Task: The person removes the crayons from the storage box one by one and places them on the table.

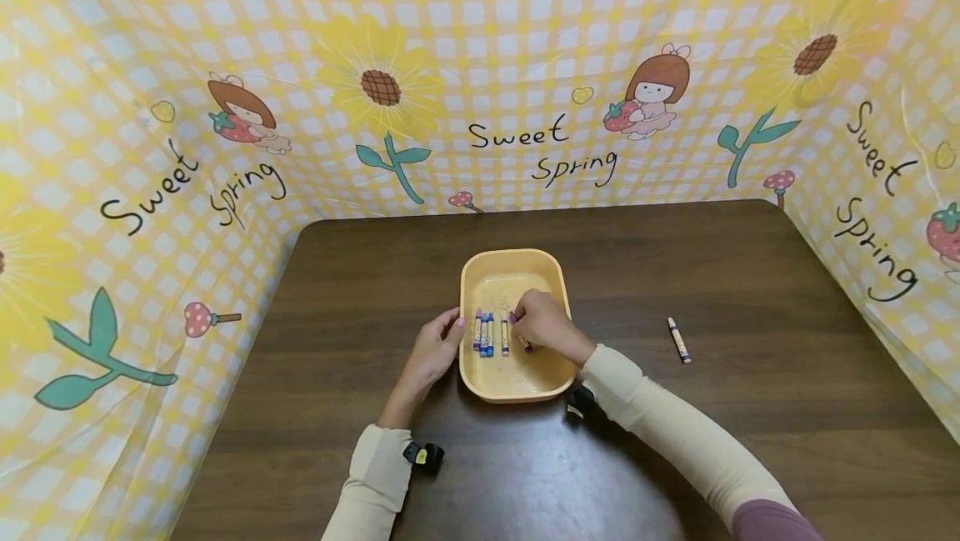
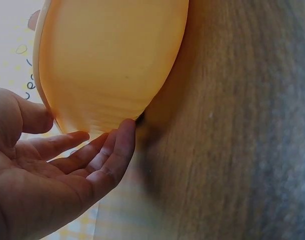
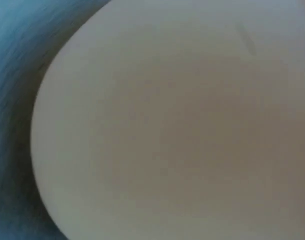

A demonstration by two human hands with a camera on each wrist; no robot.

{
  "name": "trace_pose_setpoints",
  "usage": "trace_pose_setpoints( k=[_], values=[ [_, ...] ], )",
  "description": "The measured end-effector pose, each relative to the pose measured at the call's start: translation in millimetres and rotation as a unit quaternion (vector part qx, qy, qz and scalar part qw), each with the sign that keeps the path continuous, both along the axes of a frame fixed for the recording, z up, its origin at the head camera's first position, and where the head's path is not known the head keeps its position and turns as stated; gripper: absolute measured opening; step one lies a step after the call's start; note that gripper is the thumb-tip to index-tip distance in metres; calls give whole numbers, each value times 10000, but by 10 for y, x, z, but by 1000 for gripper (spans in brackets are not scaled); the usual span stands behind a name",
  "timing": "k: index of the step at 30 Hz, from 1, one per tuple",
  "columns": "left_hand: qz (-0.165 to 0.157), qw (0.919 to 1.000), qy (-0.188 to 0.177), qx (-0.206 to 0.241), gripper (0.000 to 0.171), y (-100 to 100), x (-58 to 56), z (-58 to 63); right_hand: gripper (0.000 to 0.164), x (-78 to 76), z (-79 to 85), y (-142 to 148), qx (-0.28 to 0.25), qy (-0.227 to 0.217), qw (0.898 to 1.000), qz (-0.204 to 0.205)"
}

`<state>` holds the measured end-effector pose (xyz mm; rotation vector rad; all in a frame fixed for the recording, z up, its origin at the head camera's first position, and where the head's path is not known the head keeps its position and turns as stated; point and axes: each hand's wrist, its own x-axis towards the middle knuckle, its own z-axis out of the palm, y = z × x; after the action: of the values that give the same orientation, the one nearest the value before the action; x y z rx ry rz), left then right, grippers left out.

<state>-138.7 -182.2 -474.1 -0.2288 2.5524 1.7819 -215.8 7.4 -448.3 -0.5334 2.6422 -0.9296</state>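
maybe nearly done, with four small wrapped wax crayons (image 1: 484, 337) in the yellow plastic tray (image 1: 483, 378) held by the left hand (image 1: 435, 348), a purple crayon (image 1: 527, 347) pinched in the right hand's (image 1: 545, 323) grip, and one pale crayon (image 1: 678, 341) left on the brown wooden surface (image 1: 375, 291).

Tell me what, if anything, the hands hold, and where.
Left hand: the tray, by its left rim. Right hand: apparently a crayon, but the place of hold is unclear.

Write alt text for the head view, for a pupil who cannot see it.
A person's right hand reaches into a yellow tray of crayons while the left hand touches its side. Another crayon lies right of it on the brown table.
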Motion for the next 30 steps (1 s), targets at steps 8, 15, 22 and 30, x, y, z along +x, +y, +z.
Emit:
trace_pose_setpoints(
  k=[8, 15, 22, 30],
  values=[
    [8, 10000, -72, -43, 46, 3, -13, -2, 12, 2, 88, 68, -1069, -954, 9891, -332],
    [25, 9998, -191, -72, 47, -13, -4, 2, 24, 38, 232, 134, -2143, -1832, 9580, -533],
    [-31, 9998, -218, -23, 47, -23, -12, -1, 31, 44, 332, 257, -2598, -1965, 9435, -604],
    [-38, 9998, -164, 83, 47, -17, -23, -4, 29, 34, 430, 473, -2865, -1793, 9380, -776]
  ],
)
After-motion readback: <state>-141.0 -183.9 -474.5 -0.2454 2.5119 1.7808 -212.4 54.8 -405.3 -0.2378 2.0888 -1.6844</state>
